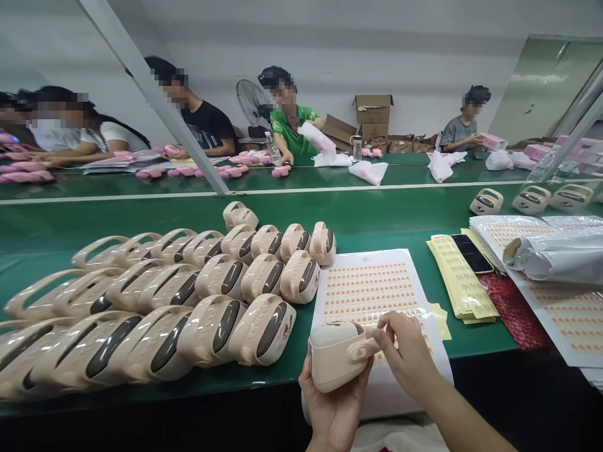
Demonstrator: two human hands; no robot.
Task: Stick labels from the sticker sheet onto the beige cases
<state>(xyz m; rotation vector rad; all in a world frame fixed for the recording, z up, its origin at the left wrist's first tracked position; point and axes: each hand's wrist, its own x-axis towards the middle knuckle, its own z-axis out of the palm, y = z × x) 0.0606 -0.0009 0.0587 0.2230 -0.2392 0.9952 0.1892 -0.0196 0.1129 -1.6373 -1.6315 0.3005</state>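
Note:
My left hand [336, 402] is closed under a beige plastic device [334, 364] with a rounded body and a carry handle [370, 345], holding it tilted above the table's front edge. On the handle's rounded end shows a small orange sticker [360, 353]. My right hand [407, 345] has thumb and fingertips closed at the handle, near that end; whether a small sticker is also between them, I cannot tell. Behind the device lies a white sheet [400, 260] with rows of small orange stickers, partly covered by my hands.
Rows of similar beige devices [211, 329] fill the left of the green table. To the right lie yellow sticker sheets [459, 276], a dark phone [472, 253], red wrapping [511, 307] and more sticker sheets [565, 320]. Co-workers [294, 125] sit across, with pink items [281, 171]. A slanted metal post [160, 100] stands left.

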